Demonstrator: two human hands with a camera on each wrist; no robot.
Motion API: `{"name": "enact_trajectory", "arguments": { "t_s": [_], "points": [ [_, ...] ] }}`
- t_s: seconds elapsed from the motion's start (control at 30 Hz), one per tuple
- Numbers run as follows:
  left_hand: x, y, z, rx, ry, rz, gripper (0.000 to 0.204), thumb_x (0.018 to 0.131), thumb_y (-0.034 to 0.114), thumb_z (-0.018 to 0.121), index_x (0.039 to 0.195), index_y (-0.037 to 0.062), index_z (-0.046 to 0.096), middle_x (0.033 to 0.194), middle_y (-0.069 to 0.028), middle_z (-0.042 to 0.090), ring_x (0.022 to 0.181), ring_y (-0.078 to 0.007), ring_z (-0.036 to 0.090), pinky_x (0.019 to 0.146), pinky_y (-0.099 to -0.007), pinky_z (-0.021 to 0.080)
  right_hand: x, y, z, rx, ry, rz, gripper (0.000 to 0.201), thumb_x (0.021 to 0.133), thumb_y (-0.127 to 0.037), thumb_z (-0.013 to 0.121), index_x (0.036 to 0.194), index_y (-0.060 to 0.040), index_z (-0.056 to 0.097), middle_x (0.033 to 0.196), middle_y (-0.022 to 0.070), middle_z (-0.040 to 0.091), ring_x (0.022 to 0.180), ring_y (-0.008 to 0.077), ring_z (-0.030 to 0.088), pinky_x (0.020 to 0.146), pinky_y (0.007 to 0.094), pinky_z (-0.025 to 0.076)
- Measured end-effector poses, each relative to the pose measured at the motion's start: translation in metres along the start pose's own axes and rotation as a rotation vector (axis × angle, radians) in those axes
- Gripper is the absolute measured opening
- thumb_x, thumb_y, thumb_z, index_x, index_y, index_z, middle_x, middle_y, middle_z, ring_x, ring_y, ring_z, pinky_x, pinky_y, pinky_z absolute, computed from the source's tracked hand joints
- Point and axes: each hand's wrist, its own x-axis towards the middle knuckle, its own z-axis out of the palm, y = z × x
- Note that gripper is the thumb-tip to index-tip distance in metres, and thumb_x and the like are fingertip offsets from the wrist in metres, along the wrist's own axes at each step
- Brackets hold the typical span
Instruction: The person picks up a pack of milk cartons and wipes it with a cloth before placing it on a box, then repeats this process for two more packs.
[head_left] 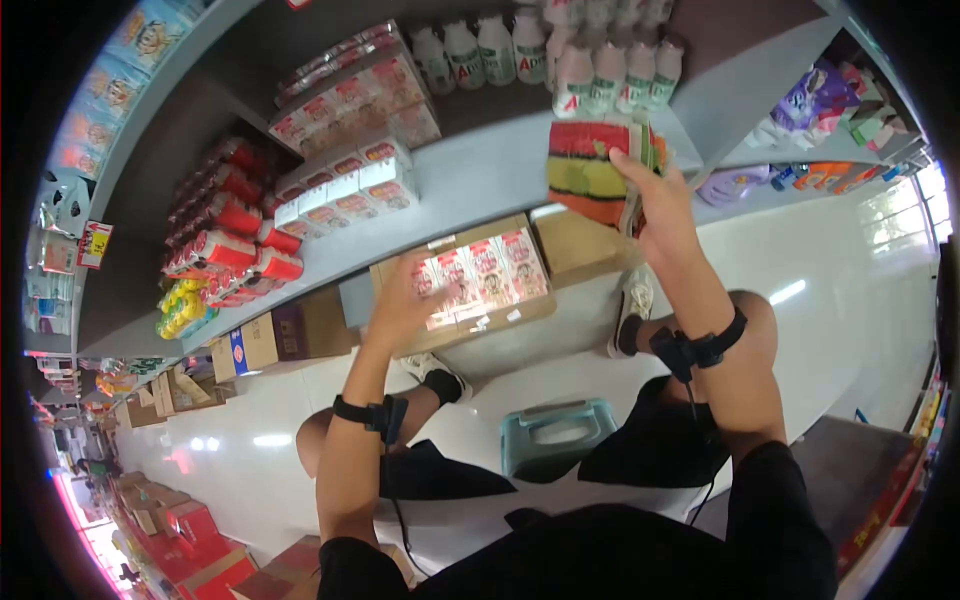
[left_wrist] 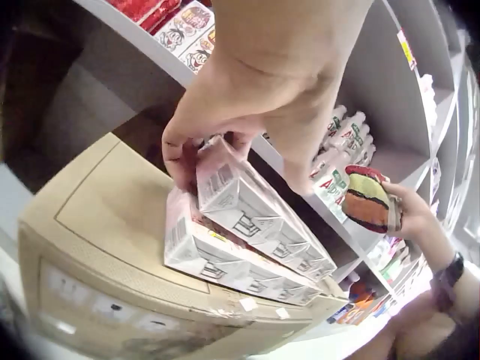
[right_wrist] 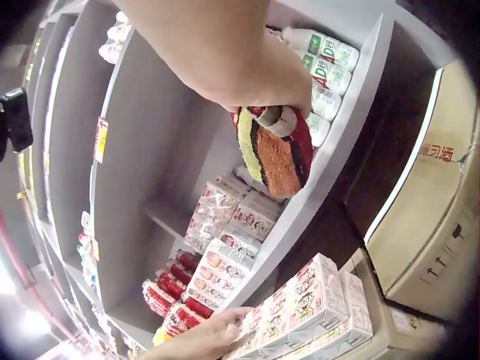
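My left hand [head_left: 400, 305] grips the end of a row of white and pink drink cartons [head_left: 487, 272] on a cardboard box. In the left wrist view its fingers curl over the end of the upper pack [left_wrist: 251, 202], which lies tilted against a second pack [left_wrist: 225, 262]. My right hand [head_left: 662, 200] holds a folded cloth [head_left: 590, 165] in red, green and orange, thumb on top, in front of the shelf's white bottles. The cloth [right_wrist: 274, 154] hangs below the right hand in the right wrist view.
White bottles [head_left: 495, 50], boxed cartons [head_left: 350, 190] and red-wrapped bottles [head_left: 225, 250] stand on the shelf. Closed cardboard boxes [head_left: 580, 245] sit beneath its edge. A teal container [head_left: 558, 462] is on the floor between the person's legs.
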Motion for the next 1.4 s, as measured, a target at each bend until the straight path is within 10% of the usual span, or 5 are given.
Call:
{"name": "enact_trajectory", "arguments": {
  "t_s": [0.07,0.27,1.4],
  "points": [
    [-0.003,0.008,0.0,0.472,-0.019,0.078,0.085,0.072,0.04,0.086,0.14,0.0043,0.049,0.129,-0.0167,0.055,0.116,-0.0333,0.057,0.105,-0.0485,0.041,-0.004,-0.002,0.006,0.011,-0.044,-0.033,0.036,0.093,-0.008,0.068,0.125,0.0008,0.055,0.117,0.0112,0.066,0.106,0.0199,0.065,0.093,0.0355,0.053],
    [-0.004,0.027,0.005,0.612,-0.057,0.324,0.105,0.061,0.036,0.09,0.148,0.0072,0.041,0.137,-0.0156,0.05,0.133,-0.0357,0.041,0.115,-0.0511,0.026,-0.003,0.0,0.0,-0.038,0.017,0.041,0.037,0.092,-0.01,0.069,0.125,-0.0006,0.056,0.118,0.009,0.066,0.106,0.018,0.065,0.094,0.0346,0.052],
    [0.005,0.016,0.002,0.502,-0.234,0.407,0.098,0.062,0.023,0.088,0.148,0.0089,0.043,0.133,-0.0159,0.052,0.124,-0.0364,0.047,0.106,-0.0451,0.037,-0.001,0.008,-0.009,-0.136,0.011,0.102,0.036,0.089,-0.011,0.07,0.121,0.0019,0.06,0.114,0.0101,0.068,0.103,0.0181,0.065,0.092,0.0341,0.052]
  ]
}}
